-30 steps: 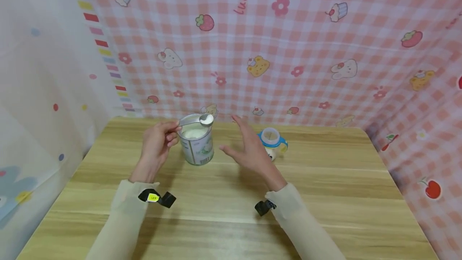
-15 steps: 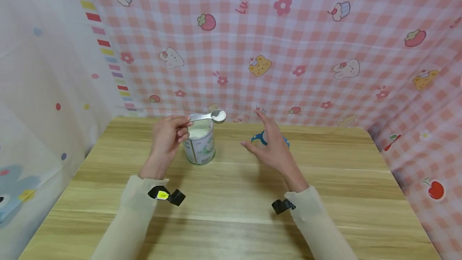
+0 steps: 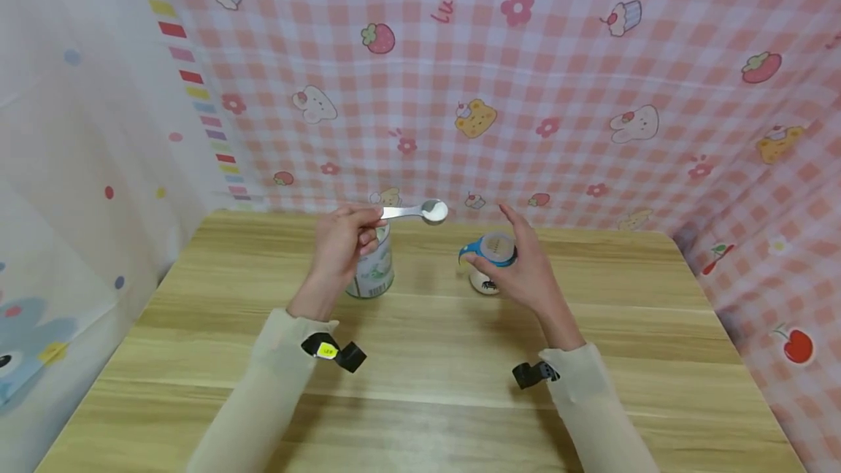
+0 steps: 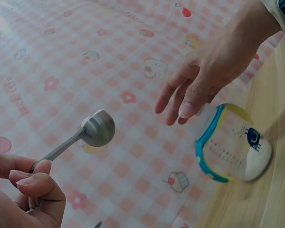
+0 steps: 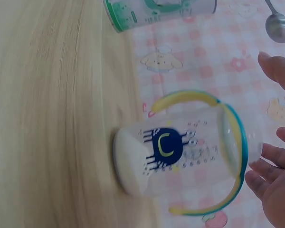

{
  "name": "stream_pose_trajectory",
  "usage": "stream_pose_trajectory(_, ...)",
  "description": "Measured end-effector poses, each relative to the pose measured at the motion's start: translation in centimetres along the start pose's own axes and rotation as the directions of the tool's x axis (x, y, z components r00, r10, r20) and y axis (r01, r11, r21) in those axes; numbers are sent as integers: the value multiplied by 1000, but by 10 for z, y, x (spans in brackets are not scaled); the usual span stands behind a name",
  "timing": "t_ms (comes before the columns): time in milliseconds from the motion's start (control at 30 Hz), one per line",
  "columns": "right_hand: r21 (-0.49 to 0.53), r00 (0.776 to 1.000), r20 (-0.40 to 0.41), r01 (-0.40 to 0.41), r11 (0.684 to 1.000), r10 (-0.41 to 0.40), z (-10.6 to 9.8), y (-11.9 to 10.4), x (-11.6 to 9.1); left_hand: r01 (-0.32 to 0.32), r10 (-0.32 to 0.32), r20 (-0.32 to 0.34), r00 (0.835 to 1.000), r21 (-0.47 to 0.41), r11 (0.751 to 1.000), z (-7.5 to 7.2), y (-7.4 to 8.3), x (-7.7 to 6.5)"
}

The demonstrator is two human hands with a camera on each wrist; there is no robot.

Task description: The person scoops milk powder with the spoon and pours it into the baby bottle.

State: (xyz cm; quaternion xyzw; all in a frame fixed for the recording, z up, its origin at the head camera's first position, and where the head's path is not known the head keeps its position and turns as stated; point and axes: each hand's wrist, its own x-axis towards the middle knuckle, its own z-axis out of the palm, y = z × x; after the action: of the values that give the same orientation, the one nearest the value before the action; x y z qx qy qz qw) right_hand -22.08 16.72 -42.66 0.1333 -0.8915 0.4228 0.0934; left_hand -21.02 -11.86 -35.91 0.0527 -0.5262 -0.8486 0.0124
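My left hand (image 3: 340, 250) pinches the handle of a metal measuring spoon (image 4: 99, 129) between thumb and fingers. White powder fills the spoon's bowl, which is held level in the air to the right of a milk powder tin (image 3: 376, 274). The left hand partly hides the tin. My right hand (image 3: 528, 274) is beside the top of a clear baby bottle (image 5: 194, 152), thumb and fingers spread apart. Whether its fingertips touch the bottle, I cannot tell. The bottle stands upright, with blue-and-yellow handles and white powder at its bottom.
Both containers stand toward the back of a wooden table (image 3: 427, 385). Behind them hangs a pink checked cloth (image 3: 407, 93), and more patterned cloth closes off both sides.
The left hand has carried the filled spoon rightward from over the tin into the gap toward the bottle. The right hand has moved right to the bottle's side.
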Motion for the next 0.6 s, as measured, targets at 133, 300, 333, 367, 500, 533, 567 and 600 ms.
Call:
stream_pose_trajectory(133,24,999,19,-40,999,39,-5,12,-1,-11,11,-1,1000,17,1000,13,-8,3)
stream_pose_trajectory(300,82,998,32,-57,995,55,-11,26,-2,-23,23,-3,1000,41,999,31,-16,7)
stream_pose_trajectory(333,97,998,34,-60,993,57,-11,29,-3,-24,24,-3,1000,39,999,34,-19,7)
stream_pose_trajectory(367,109,997,38,-67,992,63,-11,32,-4,-23,23,-3,1000,39,999,37,-21,7)
stream_pose_trajectory(500,161,995,58,-88,983,80,-9,42,-6,-23,24,-18,1000,46,999,47,-29,8)
stream_pose_trajectory(533,174,994,63,-94,980,84,-7,45,-6,-23,24,-22,999,48,999,49,-31,8)
stream_pose_trajectory(567,181,993,71,-103,978,91,-6,48,-7,-21,22,-27,999,52,998,51,-33,8)
stream_pose_trajectory(600,188,992,78,-112,976,99,-5,50,-8,-20,22,-31,999,56,998,54,-36,9)
